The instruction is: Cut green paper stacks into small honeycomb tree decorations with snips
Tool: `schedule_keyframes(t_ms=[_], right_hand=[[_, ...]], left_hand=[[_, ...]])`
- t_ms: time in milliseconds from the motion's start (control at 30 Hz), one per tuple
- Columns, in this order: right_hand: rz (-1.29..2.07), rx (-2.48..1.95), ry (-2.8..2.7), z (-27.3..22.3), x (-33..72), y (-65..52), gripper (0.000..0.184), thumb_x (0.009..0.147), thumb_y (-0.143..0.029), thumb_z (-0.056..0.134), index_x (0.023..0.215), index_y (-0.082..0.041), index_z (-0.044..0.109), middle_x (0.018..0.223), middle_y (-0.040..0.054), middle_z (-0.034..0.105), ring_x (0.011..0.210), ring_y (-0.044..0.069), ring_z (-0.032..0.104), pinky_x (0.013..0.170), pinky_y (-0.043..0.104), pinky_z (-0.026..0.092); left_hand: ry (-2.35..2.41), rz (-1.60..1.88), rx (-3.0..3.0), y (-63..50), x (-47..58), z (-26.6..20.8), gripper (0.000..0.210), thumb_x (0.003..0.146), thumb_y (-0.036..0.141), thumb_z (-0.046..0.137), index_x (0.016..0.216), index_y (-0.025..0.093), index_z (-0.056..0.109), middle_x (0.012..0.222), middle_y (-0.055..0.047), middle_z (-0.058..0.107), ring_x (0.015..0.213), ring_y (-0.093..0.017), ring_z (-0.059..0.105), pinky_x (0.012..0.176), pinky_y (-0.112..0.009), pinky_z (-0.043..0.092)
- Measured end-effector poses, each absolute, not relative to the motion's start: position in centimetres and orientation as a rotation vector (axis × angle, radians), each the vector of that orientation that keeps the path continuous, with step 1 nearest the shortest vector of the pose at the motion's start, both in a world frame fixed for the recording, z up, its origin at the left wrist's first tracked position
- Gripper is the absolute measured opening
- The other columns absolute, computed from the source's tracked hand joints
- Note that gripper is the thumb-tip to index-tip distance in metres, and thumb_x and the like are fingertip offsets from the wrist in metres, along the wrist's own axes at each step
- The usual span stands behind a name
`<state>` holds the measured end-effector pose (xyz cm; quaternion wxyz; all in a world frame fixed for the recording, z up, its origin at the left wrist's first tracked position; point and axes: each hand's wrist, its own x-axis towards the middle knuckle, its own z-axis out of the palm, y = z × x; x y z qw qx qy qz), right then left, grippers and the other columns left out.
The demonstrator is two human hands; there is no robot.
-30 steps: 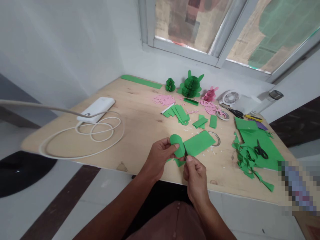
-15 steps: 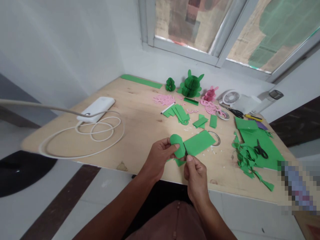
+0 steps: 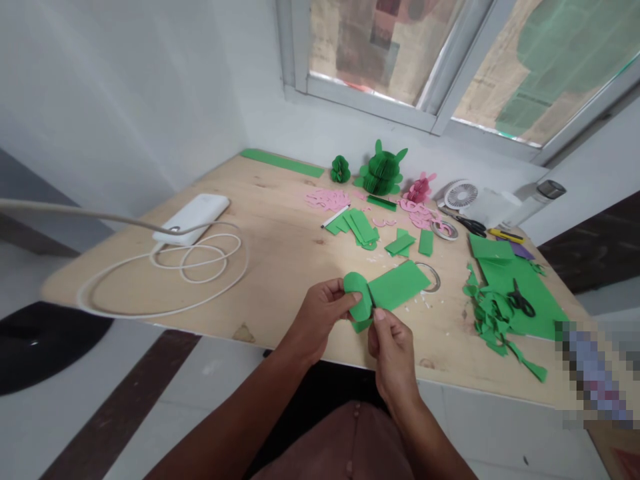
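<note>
My left hand [image 3: 323,315] is closed on a rounded piece of green paper [image 3: 357,300], thumb on top, just above the table's front edge. Along the paper's straight right side runs a thin dark strip [image 3: 371,295]; whether it is part of the paper or a separate thing I cannot tell. Its lower end is pinched between the thumb and fingers of my right hand [image 3: 393,340]. Just beyond lies a green paper rectangle [image 3: 400,285] on the table. Part of another green piece [image 3: 361,327] shows below the held paper.
Green paper strips [image 3: 363,227], pink scraps [image 3: 327,199] and a tape roll [image 3: 429,277] lie ahead. Paper honeycomb figures [image 3: 383,173] stand by the wall. To the right are small black scissors [image 3: 521,300] and green offcuts [image 3: 493,313]. A white power bank [image 3: 193,219] with looped cable sits left.
The rounded green paper and my left fingers have shifted slightly right and down. My right hand has stayed almost in place, still pinching.
</note>
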<state>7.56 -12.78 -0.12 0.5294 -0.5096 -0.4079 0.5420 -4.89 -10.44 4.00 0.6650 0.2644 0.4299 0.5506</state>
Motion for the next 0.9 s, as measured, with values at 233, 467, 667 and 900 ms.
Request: schedule_keyframes(t_ms=[233, 467, 667, 900], right_hand=[[1.262, -1.206, -0.988, 0.05, 7.51, -12.53, 0.043, 0.082, -0.051, 0.059, 0.057, -0.018, 0.045, 0.05, -0.0088, 0.025, 0.048, 0.008, 0.016, 0.044, 0.023, 0.014], [1.24, -1.22, -1.014, 0.05, 7.5, -12.45, 0.043, 0.082, -0.052, 0.059, 0.058, -0.018, 0.047, 0.05, -0.0085, 0.025, 0.048, 0.008, 0.017, 0.045, 0.024, 0.014], [1.222, -1.242, -1.056, 0.24, 7.42, -12.51, 0.042, 0.083, -0.053, 0.056, 0.061, -0.018, 0.051, 0.051, -0.0079, 0.025, 0.048, 0.008, 0.016, 0.044, 0.024, 0.014], [1.238, -1.23, -1.034, 0.38, 7.31, -12.66, 0.044, 0.083, -0.053, 0.056, 0.058, -0.019, 0.043, 0.051, -0.0083, 0.025, 0.049, 0.008, 0.016, 0.045, 0.024, 0.015]], left_hand=[[0.991, 1.224, 0.638, -10.49, -4.76, 4.35, 0.016, 0.06, 0.026, 0.073, 0.067, 0.013, 0.065, 0.06, 0.001, 0.061, 0.054, -0.009, 0.05, 0.055, -0.023, 0.041], [0.981, 1.227, 0.638, -10.43, -4.75, 4.35, 0.017, 0.059, 0.026, 0.073, 0.067, 0.013, 0.065, 0.059, 0.001, 0.061, 0.053, -0.009, 0.05, 0.054, -0.022, 0.041], [0.988, 1.219, 0.652, -10.43, -4.86, 4.23, 0.016, 0.06, 0.026, 0.073, 0.067, 0.013, 0.065, 0.06, 0.001, 0.061, 0.054, -0.009, 0.05, 0.054, -0.022, 0.041], [0.991, 1.202, 0.679, -10.71, -4.9, 4.16, 0.014, 0.063, 0.025, 0.071, 0.068, 0.014, 0.065, 0.061, 0.0, 0.061, 0.055, -0.009, 0.051, 0.055, -0.023, 0.042]])
